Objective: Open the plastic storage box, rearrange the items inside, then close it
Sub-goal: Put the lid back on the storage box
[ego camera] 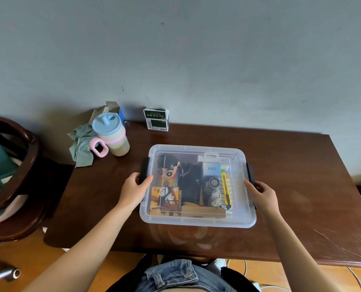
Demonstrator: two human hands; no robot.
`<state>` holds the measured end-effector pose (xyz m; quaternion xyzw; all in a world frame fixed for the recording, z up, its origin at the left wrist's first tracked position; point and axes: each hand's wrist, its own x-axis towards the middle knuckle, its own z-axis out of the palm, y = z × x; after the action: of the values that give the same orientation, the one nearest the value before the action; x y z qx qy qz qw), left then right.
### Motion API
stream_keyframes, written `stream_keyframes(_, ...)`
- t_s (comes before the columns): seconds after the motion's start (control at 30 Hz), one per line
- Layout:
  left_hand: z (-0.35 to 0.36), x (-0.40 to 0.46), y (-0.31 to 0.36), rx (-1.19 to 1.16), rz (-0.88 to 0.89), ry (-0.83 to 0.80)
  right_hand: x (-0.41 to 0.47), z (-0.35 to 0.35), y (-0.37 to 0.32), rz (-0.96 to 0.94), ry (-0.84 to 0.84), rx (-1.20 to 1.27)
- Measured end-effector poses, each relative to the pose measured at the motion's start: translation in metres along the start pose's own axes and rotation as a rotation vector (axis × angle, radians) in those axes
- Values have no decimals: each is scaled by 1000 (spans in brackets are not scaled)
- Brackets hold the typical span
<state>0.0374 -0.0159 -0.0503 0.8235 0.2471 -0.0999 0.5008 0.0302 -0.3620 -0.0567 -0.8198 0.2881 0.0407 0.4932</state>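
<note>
**Storage box lidded on desk, one hand at each latch**

The clear plastic storage box [197, 186] sits on the dark wooden desk [301, 207], right of centre in the frame. Its long axis runs left to right across the picture, parallel to the near desk edge. The translucent lid [196, 149] is in place on top. A black latch [144, 168] is seated on the left short end and another black latch [250, 173] on the right short end.

The left hand [134, 189] is at the left end, thumb lying on the lid edge, fingers curled round the lower part of the left latch. The right hand [262, 194] is at the right end, thumb on the lid edge, fingers curled round the right latch.

Contents visible through the lid: a cartoon figure [168, 169] at upper left, an orange printed card [165, 199] at lower left, a dark bundle [190, 182] in the middle, a blue pack marked "Q88" [211, 169], and a yellow utility knife [226, 190] lying near-to-far at right.

Upper left of the box stand a pastel lidded cup [111, 133], a green cloth [81, 144] and a dark green carton [156, 119].
</note>
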Motion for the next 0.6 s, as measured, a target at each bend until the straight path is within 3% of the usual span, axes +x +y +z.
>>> stream_keyframes(0.13,9,-4,3,31,-9,-49,-4,6,-1,-55,-6,-83)
stream_keyframes(0.47,22,-19,11,381,84,144,-12,14,0,-99,17,-137)
stream_keyframes(0.6,23,-23,11,336,99,112,-12,15,0,-109,16,-154)
